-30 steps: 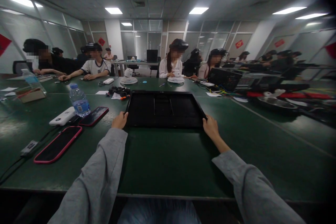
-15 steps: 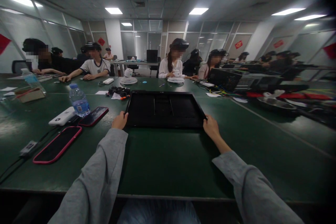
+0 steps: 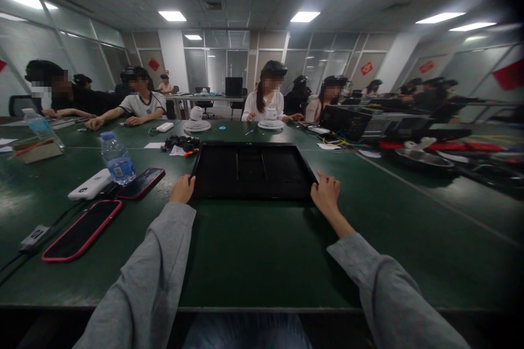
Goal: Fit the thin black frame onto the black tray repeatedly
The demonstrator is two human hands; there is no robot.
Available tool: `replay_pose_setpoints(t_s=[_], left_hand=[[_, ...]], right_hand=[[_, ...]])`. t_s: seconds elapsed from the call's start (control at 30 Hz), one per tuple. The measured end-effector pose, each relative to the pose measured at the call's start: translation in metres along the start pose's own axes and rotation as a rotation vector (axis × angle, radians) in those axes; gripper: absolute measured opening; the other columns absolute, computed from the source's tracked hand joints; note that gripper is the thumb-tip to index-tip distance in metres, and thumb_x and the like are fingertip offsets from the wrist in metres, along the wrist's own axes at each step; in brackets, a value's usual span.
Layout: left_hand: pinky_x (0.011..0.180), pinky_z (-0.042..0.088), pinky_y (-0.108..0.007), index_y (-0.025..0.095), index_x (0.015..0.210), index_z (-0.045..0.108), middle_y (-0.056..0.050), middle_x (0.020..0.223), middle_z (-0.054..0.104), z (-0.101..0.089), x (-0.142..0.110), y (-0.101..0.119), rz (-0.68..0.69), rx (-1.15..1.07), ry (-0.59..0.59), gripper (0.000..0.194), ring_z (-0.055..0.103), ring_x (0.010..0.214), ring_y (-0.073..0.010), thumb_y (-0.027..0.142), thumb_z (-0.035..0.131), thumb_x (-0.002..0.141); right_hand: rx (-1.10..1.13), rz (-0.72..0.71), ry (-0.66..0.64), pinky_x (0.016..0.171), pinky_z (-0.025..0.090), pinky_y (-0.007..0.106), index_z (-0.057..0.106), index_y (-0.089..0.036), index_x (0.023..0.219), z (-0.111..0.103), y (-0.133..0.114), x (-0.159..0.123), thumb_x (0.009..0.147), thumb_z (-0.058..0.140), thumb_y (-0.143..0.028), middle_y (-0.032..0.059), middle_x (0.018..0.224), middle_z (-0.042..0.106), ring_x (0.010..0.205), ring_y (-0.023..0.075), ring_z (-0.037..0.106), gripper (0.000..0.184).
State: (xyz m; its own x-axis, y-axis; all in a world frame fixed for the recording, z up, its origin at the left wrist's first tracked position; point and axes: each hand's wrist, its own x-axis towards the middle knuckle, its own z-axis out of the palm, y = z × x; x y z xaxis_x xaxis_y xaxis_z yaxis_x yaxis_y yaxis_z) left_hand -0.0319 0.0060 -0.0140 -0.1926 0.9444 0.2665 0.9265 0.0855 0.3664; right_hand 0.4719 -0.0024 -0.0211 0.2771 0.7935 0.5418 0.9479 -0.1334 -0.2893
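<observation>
A flat black tray [image 3: 251, 172] with raised rims lies on the green table [image 3: 254, 251] straight ahead of me. My left hand [image 3: 182, 189] is closed on its near left corner, thumb on top. At the near right corner my right hand [image 3: 326, 194] has its fingers curled against the rim. Both my arms are in grey sleeves.
Left of the tray lie a pink-cased phone [image 3: 82, 230], a second phone [image 3: 141, 182], a white power bank [image 3: 89, 185] and a water bottle [image 3: 117, 158]. Black parts [image 3: 182, 143] and small white fans [image 3: 197, 125] sit beyond. People sit across; an open laptop [image 3: 346, 121] and cables crowd the right.
The tray and both hands sit a little further left in the view. My right hand's fingers have come up slightly at the corner. The tray has stayed flat on the table.
</observation>
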Motion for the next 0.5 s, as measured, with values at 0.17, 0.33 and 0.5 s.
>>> replay_pose_setpoints(t_s=[0.17,0.33,0.5], left_hand=[[0.089,0.048,-0.035,0.016,0.116,0.061,-0.015,0.114,0.069,0.0,0.0,-0.001,-0.004,0.0,-0.009,0.041,0.065,0.108,-0.0256,0.04,0.031,0.101],[0.09,0.047,-0.033,0.015,0.116,0.06,-0.015,0.117,0.069,-0.001,-0.003,0.001,-0.004,-0.021,-0.004,0.04,0.065,0.111,-0.025,0.039,0.032,0.102],[0.088,0.047,-0.032,0.016,0.114,0.06,-0.015,0.115,0.069,-0.003,-0.003,0.003,-0.016,-0.03,-0.007,0.038,0.065,0.11,-0.0238,0.039,0.032,0.103]], right_hand=[[0.005,-0.087,0.01,0.099,0.04,0.049,0.042,-0.006,0.144,-0.006,-0.011,-0.008,0.093,0.041,-0.029,0.0244,0.134,0.049,0.127,0.0358,0.042,0.057],[0.262,0.001,-0.019,0.099,0.043,0.049,0.046,-0.004,0.14,-0.036,-0.046,-0.01,0.087,0.046,-0.024,0.0249,0.127,0.057,0.12,0.0333,0.052,0.057],[0.878,-0.226,0.154,0.09,0.05,0.037,0.064,-0.019,0.116,-0.148,-0.116,-0.027,0.09,0.039,-0.016,0.0066,0.093,0.067,0.089,0.0172,0.064,0.037]])
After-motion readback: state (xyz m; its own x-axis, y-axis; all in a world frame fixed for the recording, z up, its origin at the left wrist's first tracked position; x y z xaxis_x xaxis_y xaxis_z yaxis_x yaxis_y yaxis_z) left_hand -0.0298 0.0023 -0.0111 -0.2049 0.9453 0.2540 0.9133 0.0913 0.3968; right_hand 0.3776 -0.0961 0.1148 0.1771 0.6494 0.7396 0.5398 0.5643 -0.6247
